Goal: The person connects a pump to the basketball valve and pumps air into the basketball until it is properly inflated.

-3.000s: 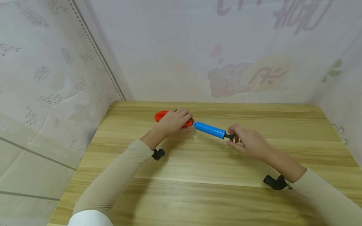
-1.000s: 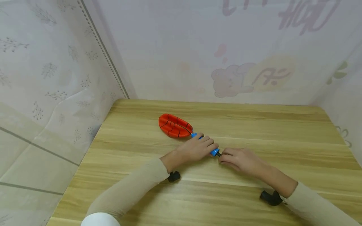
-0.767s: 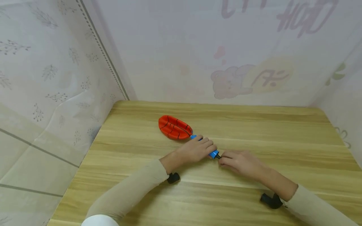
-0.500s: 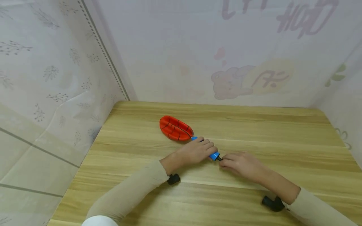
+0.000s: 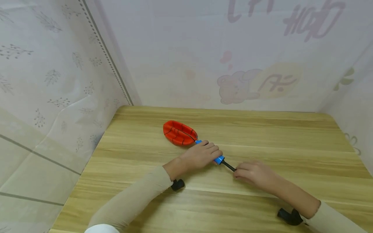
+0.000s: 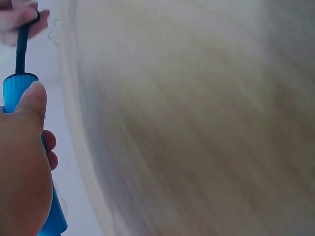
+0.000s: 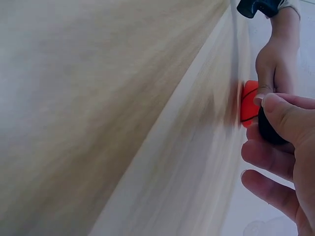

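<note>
A small blue hand pump (image 5: pixel 220 160) is joined at its tip to a creased, partly deflated red ball (image 5: pixel 179 133) with black lines. My left hand (image 5: pixel 201 155) wraps round the pump's barrel; the left wrist view shows the thumb lying along the blue barrel (image 6: pixel 15 91). The black plunger rod (image 5: pixel 229 166) sticks out towards my right hand (image 5: pixel 256 174), which grips its end. In the right wrist view, thumb and fingers pinch the round black handle (image 7: pixel 269 129), while the lower fingers stay loosely bent. Much of the barrel is hidden under the left hand.
The wood-grain table (image 5: pixel 262 136) reaches back to a pale printed wall covering (image 5: pixel 180 58). Another patterned sheet (image 5: pixel 43 97) stands along the left side. Black wrist-camera mounts hang under both wrists, the left mount (image 5: pixel 177 184) and the right mount (image 5: pixel 289 216).
The left hand has shifted from the red ball to the pump barrel. Over the last half second the right hand has drawn back rightward, and more of the black rod shows.
</note>
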Motion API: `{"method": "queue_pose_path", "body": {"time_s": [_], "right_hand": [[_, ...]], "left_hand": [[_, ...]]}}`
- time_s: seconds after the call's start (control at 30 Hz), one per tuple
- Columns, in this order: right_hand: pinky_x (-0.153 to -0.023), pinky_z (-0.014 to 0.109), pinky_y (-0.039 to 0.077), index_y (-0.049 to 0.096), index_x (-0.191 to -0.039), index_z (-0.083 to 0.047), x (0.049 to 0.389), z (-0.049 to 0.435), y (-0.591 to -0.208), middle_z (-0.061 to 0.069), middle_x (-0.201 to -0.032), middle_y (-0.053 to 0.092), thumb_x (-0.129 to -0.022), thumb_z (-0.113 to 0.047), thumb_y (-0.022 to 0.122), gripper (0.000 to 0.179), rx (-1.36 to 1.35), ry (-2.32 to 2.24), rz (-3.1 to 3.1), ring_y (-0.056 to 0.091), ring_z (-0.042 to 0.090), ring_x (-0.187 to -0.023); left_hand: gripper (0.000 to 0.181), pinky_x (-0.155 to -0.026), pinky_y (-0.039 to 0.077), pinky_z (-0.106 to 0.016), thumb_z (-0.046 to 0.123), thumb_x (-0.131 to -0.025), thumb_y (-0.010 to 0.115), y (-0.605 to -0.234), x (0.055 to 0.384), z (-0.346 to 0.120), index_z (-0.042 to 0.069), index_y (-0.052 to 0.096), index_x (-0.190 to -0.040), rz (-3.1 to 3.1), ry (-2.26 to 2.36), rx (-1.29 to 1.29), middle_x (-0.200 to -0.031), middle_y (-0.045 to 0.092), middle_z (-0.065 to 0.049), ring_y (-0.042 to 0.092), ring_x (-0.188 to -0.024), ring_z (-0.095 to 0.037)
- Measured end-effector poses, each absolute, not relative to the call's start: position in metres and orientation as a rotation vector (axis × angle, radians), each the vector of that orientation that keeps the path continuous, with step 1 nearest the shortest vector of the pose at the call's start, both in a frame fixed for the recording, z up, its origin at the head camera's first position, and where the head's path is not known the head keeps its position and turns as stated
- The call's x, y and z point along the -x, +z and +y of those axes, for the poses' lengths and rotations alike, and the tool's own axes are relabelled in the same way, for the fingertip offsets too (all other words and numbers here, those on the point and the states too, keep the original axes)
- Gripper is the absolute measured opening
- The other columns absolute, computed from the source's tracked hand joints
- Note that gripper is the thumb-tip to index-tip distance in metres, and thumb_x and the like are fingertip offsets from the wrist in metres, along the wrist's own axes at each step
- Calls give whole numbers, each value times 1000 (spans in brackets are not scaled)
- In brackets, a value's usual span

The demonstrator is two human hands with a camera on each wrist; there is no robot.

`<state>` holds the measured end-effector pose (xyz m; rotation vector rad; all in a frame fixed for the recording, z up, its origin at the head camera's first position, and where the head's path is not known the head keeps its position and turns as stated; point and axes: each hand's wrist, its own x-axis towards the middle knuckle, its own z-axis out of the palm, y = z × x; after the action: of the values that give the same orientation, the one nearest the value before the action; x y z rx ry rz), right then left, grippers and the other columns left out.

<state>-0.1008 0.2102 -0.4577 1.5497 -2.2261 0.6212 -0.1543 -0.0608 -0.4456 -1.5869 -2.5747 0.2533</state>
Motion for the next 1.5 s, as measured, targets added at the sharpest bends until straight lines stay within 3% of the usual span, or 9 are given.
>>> {"method": "queue_pose_path", "body": {"time_s": [0.57,1.1,1.17,1.23,1.33,1.4,1.5], "right_hand": [[-66,18,51,72,-99,-20,76,249,-448,-11,-96,68,-111,-29,38,37,-1571,608,-2262,63,3,-79],[-64,23,55,72,-95,-15,111,216,-440,-5,-92,70,-113,-24,25,51,-1636,411,-2194,68,10,-78],[-64,22,55,72,-96,-15,117,211,-439,-6,-92,70,-113,-25,30,47,-1647,404,-2208,67,9,-77],[-64,21,54,72,-97,-15,123,206,-439,-6,-93,70,-109,-21,46,30,-1654,394,-2230,66,8,-78],[-65,21,54,73,-98,-15,131,198,-440,-6,-95,71,-94,-11,69,7,-1669,390,-2258,66,8,-80],[-67,22,55,73,-98,-15,135,194,-441,-6,-96,71,-82,-5,77,19,-1671,390,-2264,67,8,-82],[-67,22,55,73,-98,-15,139,190,-443,-7,-96,71,-79,-2,79,24,-1666,408,-2257,67,8,-82]], "left_hand": [[37,-105,40,-32,42,-109,40,-443,158,-67,18,51,-136,-2607,190,1601,-127,58,5,51,-118,-14],[34,-98,41,-32,40,-110,42,-439,156,-60,17,54,-132,-2549,295,1528,-120,58,3,52,-112,-16],[34,-98,41,-32,40,-110,42,-439,156,-60,17,54,-132,-2545,293,1520,-120,58,3,52,-112,-16],[35,-97,41,-32,40,-110,41,-440,157,-59,17,54,-133,-2547,296,1513,-121,58,3,52,-112,-16],[36,-98,41,-32,41,-110,39,-441,157,-58,17,54,-133,-2561,304,1512,-121,58,4,52,-113,-15],[37,-99,40,-32,42,-110,39,-441,156,-57,18,54,-134,-2573,309,1511,-122,58,4,51,-113,-15],[38,-100,41,-32,42,-110,38,-439,156,-57,18,54,-134,-2580,321,1507,-124,58,4,52,-114,-15]]}}
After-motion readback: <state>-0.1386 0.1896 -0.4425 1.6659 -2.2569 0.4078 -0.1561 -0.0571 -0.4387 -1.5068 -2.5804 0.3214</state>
